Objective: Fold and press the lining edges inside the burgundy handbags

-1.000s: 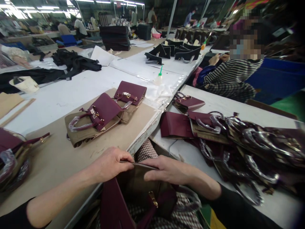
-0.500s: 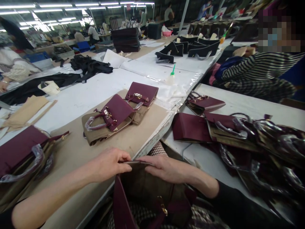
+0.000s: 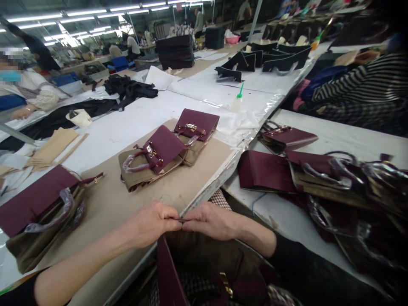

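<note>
A burgundy handbag (image 3: 170, 272) with a brown lining sits on my lap, its mouth facing me and a gold metal piece showing near its front. Both hands meet at its far top edge. My left hand (image 3: 156, 222) pinches that edge between thumb and fingers. Right beside it, my right hand (image 3: 208, 220) grips the same edge, thumb on the near side. The fingertips almost touch each other. Much of the edge is covered by my fingers, and the bag's lower part is out of frame.
Burgundy handbags (image 3: 167, 146) lie on brown paper on the table ahead. Another handbag (image 3: 41, 199) is at the left, and a pile of handbags (image 3: 321, 174) covers the right-hand table. A green-tipped bottle (image 3: 237, 102) stands farther back. A person in a striped sleeve (image 3: 357, 80) sits at right.
My hands have drawn together along the bag's edge, and the right hand's fingers have closed from a flatter pose. The whole view has shifted slightly, moving the tables rightward in the picture.
</note>
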The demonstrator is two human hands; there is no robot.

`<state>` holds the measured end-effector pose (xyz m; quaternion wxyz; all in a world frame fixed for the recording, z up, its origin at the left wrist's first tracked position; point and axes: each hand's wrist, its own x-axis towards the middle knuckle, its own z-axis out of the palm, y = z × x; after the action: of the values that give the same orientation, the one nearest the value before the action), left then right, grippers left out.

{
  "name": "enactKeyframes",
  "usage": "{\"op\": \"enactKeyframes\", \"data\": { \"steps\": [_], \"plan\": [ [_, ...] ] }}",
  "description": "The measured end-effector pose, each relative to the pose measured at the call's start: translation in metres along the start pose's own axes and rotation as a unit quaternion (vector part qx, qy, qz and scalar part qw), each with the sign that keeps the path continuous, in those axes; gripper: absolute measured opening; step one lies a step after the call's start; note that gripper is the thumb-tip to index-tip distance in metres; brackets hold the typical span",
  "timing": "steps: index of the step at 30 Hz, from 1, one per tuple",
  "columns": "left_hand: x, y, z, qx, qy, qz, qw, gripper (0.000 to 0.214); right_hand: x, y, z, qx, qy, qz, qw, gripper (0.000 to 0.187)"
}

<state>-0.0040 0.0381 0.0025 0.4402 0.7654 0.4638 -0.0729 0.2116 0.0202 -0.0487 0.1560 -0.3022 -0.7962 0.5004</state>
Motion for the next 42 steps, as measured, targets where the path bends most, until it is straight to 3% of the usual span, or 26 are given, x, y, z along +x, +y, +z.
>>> {"op": "enactKeyframes", "data": {
  "steps": [5, 9, 13, 19, 23, 26, 30, 34, 38, 42],
  "plan": [
    [0.008, 0.022, 0.004, -0.037, -0.005, 0.032, 0.999, 0.025, -0.025, -0.009, -0.025, 0.025, -0.024, 0.015, 0.999, 0.035],
    [0.024, 0.031, 0.014, -0.035, 0.001, 0.078, 0.996, 0.023, -0.046, -0.018, -0.035, -0.057, 0.007, 0.102, 0.993, 0.031],
    [0.031, 0.021, 0.024, -0.083, 0.021, 0.020, 0.996, 0.024, -0.051, -0.021, -0.027, -0.120, 0.034, 0.183, 0.975, 0.028],
    [0.019, 0.016, 0.026, -0.142, -0.009, -0.046, 0.989, 0.024, -0.052, -0.013, -0.024, -0.151, 0.036, 0.154, 0.976, 0.028],
    [0.012, 0.025, 0.025, -0.182, -0.039, -0.054, 0.981, 0.026, -0.054, -0.006, -0.026, -0.103, 0.039, 0.147, 0.983, 0.027],
    [0.012, 0.028, 0.023, -0.192, -0.061, -0.043, 0.979, 0.025, -0.050, -0.002, -0.028, -0.034, 0.031, 0.107, 0.993, 0.041],
    [0.016, 0.027, 0.019, -0.135, -0.067, -0.032, 0.988, 0.020, -0.036, 0.002, -0.029, 0.004, 0.001, 0.048, 0.999, 0.034],
    [0.018, 0.030, 0.017, -0.008, -0.023, -0.031, 0.999, 0.021, -0.021, 0.003, -0.025, -0.106, 0.023, 0.064, 0.992, 0.024],
    [0.013, 0.036, 0.018, 0.175, 0.021, -0.030, 0.984, 0.034, -0.018, -0.002, -0.019, -0.152, 0.035, 0.097, 0.983, 0.023],
    [-0.004, 0.032, 0.024, 0.211, 0.014, -0.034, 0.977, 0.041, -0.021, -0.005, -0.013, -0.144, 0.040, 0.097, 0.984, 0.023]
  ]
}}
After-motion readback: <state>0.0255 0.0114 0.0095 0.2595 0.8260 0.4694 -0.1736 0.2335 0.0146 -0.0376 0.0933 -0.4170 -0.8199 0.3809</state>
